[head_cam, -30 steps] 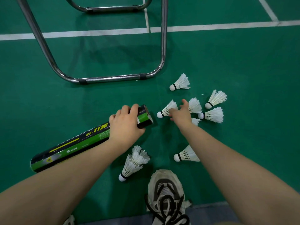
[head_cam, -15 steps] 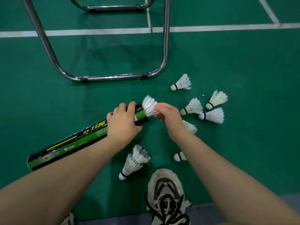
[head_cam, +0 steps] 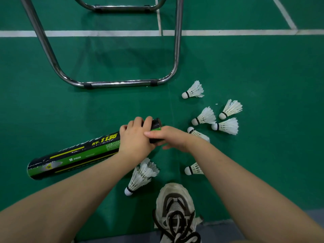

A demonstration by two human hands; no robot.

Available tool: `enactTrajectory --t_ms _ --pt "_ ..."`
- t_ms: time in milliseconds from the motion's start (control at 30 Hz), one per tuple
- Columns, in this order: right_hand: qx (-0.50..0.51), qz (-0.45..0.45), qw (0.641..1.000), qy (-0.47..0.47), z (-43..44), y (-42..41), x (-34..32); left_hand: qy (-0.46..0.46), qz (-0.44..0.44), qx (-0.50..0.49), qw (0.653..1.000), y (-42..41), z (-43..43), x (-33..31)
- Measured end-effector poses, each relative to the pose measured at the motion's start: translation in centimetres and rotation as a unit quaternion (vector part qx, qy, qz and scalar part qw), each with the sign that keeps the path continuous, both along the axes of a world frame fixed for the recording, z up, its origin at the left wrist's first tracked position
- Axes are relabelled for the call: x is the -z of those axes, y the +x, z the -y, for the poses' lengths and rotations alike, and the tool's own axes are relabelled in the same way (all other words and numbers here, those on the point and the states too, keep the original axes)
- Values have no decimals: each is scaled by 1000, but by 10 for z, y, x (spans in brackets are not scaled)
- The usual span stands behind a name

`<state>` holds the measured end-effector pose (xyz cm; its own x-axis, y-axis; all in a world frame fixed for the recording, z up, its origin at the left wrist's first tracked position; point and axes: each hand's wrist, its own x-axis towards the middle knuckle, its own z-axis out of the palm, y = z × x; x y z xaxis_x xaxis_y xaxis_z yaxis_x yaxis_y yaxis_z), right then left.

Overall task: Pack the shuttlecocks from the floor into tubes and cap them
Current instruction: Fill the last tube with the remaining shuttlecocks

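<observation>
A black-and-green shuttlecock tube (head_cam: 75, 155) lies tilted over the green floor. My left hand (head_cam: 135, 139) grips it near its open right end. My right hand (head_cam: 172, 138) presses against that mouth, thumb laid straight across the rim; no shuttlecock shows at the opening. Several white feather shuttlecocks lie loose to the right: one far (head_cam: 192, 91), three clustered (head_cam: 204, 117) (head_cam: 230, 109) (head_cam: 226, 126), one just behind my right wrist (head_cam: 198, 134), one half hidden by my right forearm (head_cam: 193, 169). A nested pair of shuttlecocks (head_cam: 142, 178) lies below my left hand.
A chrome tubular chair frame (head_cam: 114, 83) stands on the floor beyond the tube. My sneaker (head_cam: 175, 207) is planted at the bottom centre. White court lines (head_cam: 245, 32) cross the far floor.
My right hand picked a shuttlecock from the cluster, carried it left to the tube mouth and pushed it inside. It is out of sight now. The left hand kept holding the tube.
</observation>
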<state>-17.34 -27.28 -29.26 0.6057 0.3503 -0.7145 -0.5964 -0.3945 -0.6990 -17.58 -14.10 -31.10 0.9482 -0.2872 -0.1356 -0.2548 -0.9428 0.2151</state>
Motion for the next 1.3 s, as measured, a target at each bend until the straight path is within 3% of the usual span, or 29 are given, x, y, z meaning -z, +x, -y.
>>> enactTrajectory --t_ms 67,100,167,233,300,400,500,700,800,867,1033,1100,1200,1233,1300 --pt "165 37 985 28 0 -6 8 1 2 7 1000 4 2 0" --pt "271 63 960 41 3 -9 10 1 3 7 1000 7 2 -1" --pt "406 132 903 -48 20 -16 20 2 2 5 1000 10 3 -4" --pt "370 183 868 -276 44 -24 36 7 0 8 1000 10 3 -4" --pt "239 194 840 -447 61 -33 53 13 2 11 1000 8 4 -2" --pt "166 162 831 -506 70 -44 69 12 -4 15 1000 6 7 -1" --pt "221 128 841 -477 81 -50 76 13 -4 21 1000 4 12 -2" --pt "359 254 847 -298 82 -42 53 14 -4 20 1000 7 14 -4" --pt "367 241 887 -141 74 -28 25 27 -8 13 1000 9 10 -4" --pt "313 210 924 -67 69 -21 7 32 -13 7 999 10 8 -4" --pt "166 262 950 -47 33 -17 -5 34 -4 10 999 4 15 -4" --pt "199 270 941 -29 25 -17 -2 24 6 15 1000 1 19 -5" --pt "343 260 902 -35 29 -23 1 24 2 12 1000 1 20 -7" --pt "363 241 900 -20 29 -25 2 25 2 9 1000 2 20 -7" --pt "317 192 928 26 23 -31 4 21 3 7 1000 3 21 -9"
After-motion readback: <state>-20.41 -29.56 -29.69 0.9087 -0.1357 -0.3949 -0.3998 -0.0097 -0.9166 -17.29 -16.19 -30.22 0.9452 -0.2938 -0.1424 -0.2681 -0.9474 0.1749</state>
